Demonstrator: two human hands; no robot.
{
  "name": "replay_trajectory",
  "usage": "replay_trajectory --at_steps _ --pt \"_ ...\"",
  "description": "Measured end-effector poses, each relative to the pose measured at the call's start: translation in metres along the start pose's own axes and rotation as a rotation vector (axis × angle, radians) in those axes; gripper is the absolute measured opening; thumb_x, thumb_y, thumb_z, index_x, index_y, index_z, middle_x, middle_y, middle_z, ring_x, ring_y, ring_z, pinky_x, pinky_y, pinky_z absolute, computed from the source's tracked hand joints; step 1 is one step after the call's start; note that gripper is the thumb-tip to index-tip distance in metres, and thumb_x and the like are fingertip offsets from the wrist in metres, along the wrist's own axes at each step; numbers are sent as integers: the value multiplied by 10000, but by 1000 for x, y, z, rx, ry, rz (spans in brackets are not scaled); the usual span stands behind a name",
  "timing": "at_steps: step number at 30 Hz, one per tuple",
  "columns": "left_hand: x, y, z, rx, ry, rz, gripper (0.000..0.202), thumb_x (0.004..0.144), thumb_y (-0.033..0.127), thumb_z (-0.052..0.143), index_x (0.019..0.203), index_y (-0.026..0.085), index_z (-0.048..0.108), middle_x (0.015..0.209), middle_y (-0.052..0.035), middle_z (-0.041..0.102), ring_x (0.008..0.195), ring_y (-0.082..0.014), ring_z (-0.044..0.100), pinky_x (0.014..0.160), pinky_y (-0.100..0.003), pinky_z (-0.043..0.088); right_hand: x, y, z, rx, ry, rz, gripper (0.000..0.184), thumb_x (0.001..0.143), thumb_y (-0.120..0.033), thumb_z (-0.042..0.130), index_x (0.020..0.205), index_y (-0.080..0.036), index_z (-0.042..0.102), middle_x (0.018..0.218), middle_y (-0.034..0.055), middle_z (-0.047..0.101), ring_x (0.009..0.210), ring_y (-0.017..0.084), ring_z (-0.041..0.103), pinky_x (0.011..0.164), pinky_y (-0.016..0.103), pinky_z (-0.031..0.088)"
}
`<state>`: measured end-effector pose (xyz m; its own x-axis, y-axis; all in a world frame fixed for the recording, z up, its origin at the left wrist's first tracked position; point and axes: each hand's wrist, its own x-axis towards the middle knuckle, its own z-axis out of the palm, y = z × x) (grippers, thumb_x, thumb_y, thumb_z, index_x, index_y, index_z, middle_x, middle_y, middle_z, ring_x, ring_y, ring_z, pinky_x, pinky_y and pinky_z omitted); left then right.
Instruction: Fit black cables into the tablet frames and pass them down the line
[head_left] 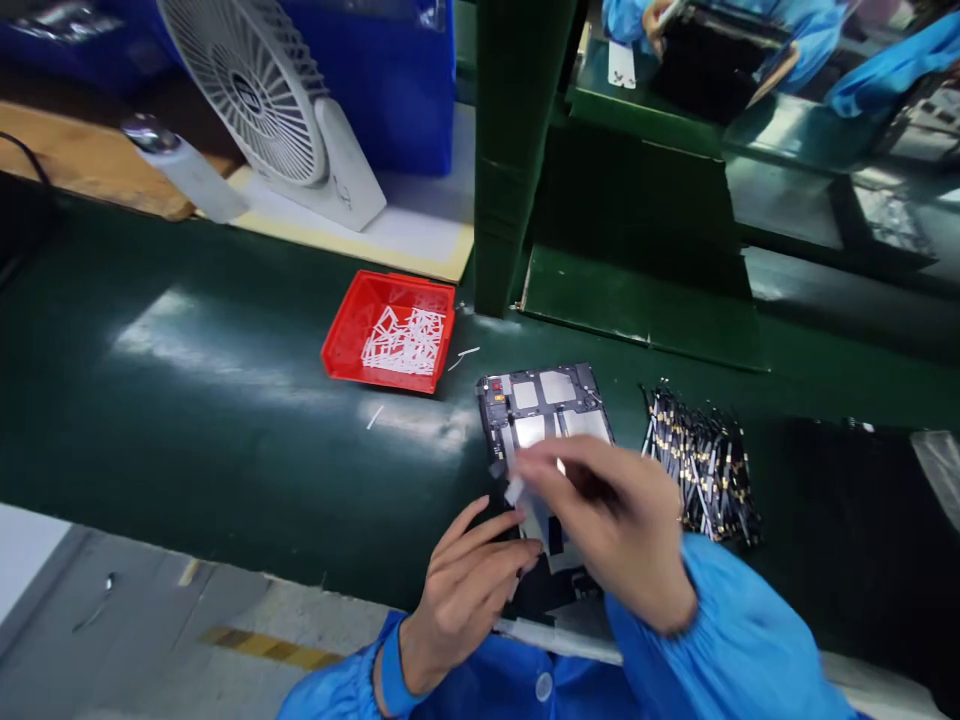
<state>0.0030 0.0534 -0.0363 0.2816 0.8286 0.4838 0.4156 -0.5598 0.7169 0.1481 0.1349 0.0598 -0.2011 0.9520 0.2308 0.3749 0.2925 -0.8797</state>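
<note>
An opened flat electronic device [559, 388], perhaps a tablet, lies in front of me with its circuit boards and silvery plates showing. My right hand [622, 520] is over its middle, slightly blurred, with thumb and fingers pinched on a small white strip [514, 490]. Along the device's lower left edge, my left hand [472, 575] rests with its fingers stretched out, the tips close to the strip. A blue band [396, 672] circles my left wrist. Part of the device is covered by both hands.
A red bin [341, 335] holds many white strips [409, 342]; a few lie loose beside it. Right of the device is a pile of thin black cables [701, 460]. A white fan [255, 90], a bottle [187, 175] and a green post [510, 160] stand behind. Co-workers' blue sleeves [814, 30] show across.
</note>
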Motion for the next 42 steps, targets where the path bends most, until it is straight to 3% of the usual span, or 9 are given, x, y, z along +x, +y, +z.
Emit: replay_trajectory --at_steps 4,7,12,15,17,20,26,31,42 --pt "-3 -2 1 -14 -25 -59 256 860 28 576 1044 205 585 907 -18 768 1093 -222 680 1117 -495 417 84 15 53 -98 -207 -54 233 950 -147 530 1099 -213 697 1089 -2 720 1028 169 679 918 334 538" --pt "-2 -4 -2 -85 -63 -128 211 872 33 560 985 211 561 950 -33 765 1132 -227 659 1127 -510 403 108 27 67 -129 -251 -57 218 946 -164 548 1094 -183 707 1180 37 684 1155 206 618 1017 383 476" --pt "13 -14 -11 -100 -96 -93 213 875 37 568 1013 196 595 1209 -113 694 1217 -231 601 1126 -490 396 49 26 6 -162 -176 -19 376 943 -344 584 1285 -189 596 1141 80 594 1069 182 594 965 351 489" --pt "26 -25 -11 -115 -142 -122 171 880 110 614 1010 218 639 1128 -71 733 1156 -210 643 1112 -469 404 -15 34 -29 -146 -277 117 386 1014 -220 411 1387 -258 505 1128 76 573 1055 158 581 918 313 504" --pt "33 -33 -9 -136 -184 -167 136 895 159 614 993 236 666 1058 -38 756 1065 -188 686 1085 -445 424 -53 46 -32 -115 -283 163 345 987 -170 469 1298 -268 584 1061 62 607 994 155 604 853 285 530" --pt "38 -40 -5 -165 -204 -230 99 898 197 623 954 245 689 1002 -17 768 998 -174 707 1059 -410 426 -90 66 -19 -51 -218 69 249 920 -97 574 1117 -223 658 990 53 658 960 169 625 867 312 537" --pt "36 -44 -3 -213 -209 -279 88 888 197 645 940 254 687 979 1 772 993 -168 706 1059 -384 391 -97 80 -6 -166 -200 -94 219 891 -47 563 1035 -179 662 932 85 641 902 192 588 767 350 533" --pt "35 -45 -3 -207 -206 -282 74 896 225 634 928 255 694 960 -9 775 977 -182 712 1042 -389 398 -99 81 -11 -293 -279 -77 187 918 -77 541 1019 -178 663 902 78 610 860 178 540 747 325 517" --pt "34 -47 -3 -229 -199 -256 158 851 136 682 949 260 677 984 26 768 992 -161 705 1051 -360 373 -96 77 -6 -324 -258 -105 154 906 -57 571 994 -161 644 884 68 636 849 179 562 784 334 528"
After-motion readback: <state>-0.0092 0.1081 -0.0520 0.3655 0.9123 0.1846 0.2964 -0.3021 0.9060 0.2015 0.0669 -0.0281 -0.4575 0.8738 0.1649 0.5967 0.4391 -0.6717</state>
